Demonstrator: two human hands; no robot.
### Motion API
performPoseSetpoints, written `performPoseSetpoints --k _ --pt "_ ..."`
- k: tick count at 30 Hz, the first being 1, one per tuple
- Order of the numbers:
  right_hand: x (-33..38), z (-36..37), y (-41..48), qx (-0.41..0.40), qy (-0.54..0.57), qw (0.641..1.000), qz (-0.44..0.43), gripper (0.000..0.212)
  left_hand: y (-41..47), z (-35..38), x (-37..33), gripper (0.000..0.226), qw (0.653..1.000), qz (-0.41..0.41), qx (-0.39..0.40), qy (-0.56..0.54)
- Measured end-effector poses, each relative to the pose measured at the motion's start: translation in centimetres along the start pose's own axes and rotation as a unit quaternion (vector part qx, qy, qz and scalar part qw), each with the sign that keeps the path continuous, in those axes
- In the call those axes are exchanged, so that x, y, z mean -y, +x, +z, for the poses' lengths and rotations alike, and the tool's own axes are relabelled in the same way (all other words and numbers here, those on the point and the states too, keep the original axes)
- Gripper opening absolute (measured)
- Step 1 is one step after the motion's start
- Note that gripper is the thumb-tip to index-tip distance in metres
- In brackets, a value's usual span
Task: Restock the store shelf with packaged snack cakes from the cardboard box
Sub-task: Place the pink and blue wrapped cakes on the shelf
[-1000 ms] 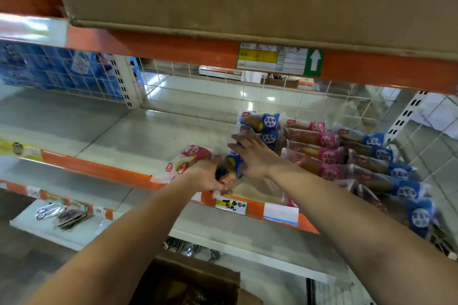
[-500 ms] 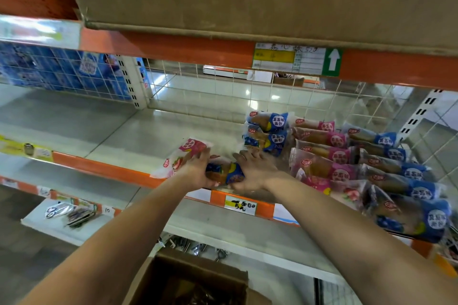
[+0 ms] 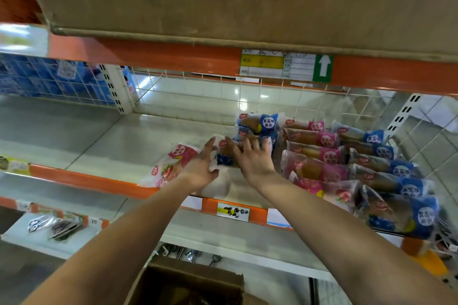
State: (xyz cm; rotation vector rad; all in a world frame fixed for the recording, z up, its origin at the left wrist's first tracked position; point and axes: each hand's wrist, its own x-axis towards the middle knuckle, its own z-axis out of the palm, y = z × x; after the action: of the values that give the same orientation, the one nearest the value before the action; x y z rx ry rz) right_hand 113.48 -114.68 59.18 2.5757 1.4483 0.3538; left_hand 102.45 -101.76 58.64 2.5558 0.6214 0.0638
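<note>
Snack cakes (image 3: 322,153) on shelf (image 3: 119,146); box (image 3: 188,282) below

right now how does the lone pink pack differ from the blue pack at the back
The pink pack has a pink label, the blue pack a blue one. The pink pack lies alone near the shelf front; the blue pack sits further back among others. Both carry a red logo.

cardboard box (image 3: 188,277) — bottom cut off by edge | blue pack (image 3: 224,159) half hidden between left hand (image 3: 200,171) and right hand (image 3: 252,160) | shelf label (image 3: 277,67) too blurry
</note>
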Motion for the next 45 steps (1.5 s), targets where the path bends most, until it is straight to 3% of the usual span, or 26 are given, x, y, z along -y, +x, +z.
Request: performPoseSetpoints --k 4,9,17,22,25,29,31,35,40,45 --pt "-1.0 0.3 -0.1 0.038 0.009 0.998 0.048 0.092 0.9 1.3 -1.8 0.089 0.999 0.026 -0.001 -0.019" --pt "-1.2 1.8 -0.4 0.054 0.054 0.993 0.085 0.077 1.8 3.2 -2.8 0.082 0.999 0.015 0.008 -0.041" --pt "-2.2 2.7 0.1 0.093 0.06 0.99 0.09 0.07 2.6 2.3 -2.5 0.08 0.998 0.025 -0.053 -0.026" --pt "-2.3 2.8 0.4 0.099 0.089 0.988 0.079 0.093 2.6 -1.1 0.4 0.077 0.988 0.021 -0.125 0.087" --pt "-2.0 2.2 0.7 0.045 0.092 0.995 0.014 0.093 1.7 -2.4 3.3 0.084 0.981 -0.054 -0.123 0.14" --pt "0.4 0.4 1.7 -0.018 0.072 0.995 -0.068 0.081 -0.4 -2.6 5.8 0.103 0.953 -0.241 -0.025 0.18" --pt "2.1 -0.3 2.3 -0.009 0.073 0.995 -0.068 0.077 -1.1 -2.7 6.6 0.101 0.952 -0.268 0.004 0.147" --pt "5.0 -0.7 2.6 0.014 0.114 0.99 -0.078 0.072 -2.0 -3.2 6.6 0.095 0.97 -0.23 -0.012 0.075" --pt "6.5 -1.1 2.7 0.005 0.106 0.985 -0.134 0.092 -3.3 -3.8 6.9 0.094 0.979 -0.079 -0.096 0.159" --pt "6.9 -2.2 3.0 0.007 0.107 0.981 -0.159 0.104 -4.4 -3.9 6.2 0.091 0.973 0.047 -0.102 0.201"
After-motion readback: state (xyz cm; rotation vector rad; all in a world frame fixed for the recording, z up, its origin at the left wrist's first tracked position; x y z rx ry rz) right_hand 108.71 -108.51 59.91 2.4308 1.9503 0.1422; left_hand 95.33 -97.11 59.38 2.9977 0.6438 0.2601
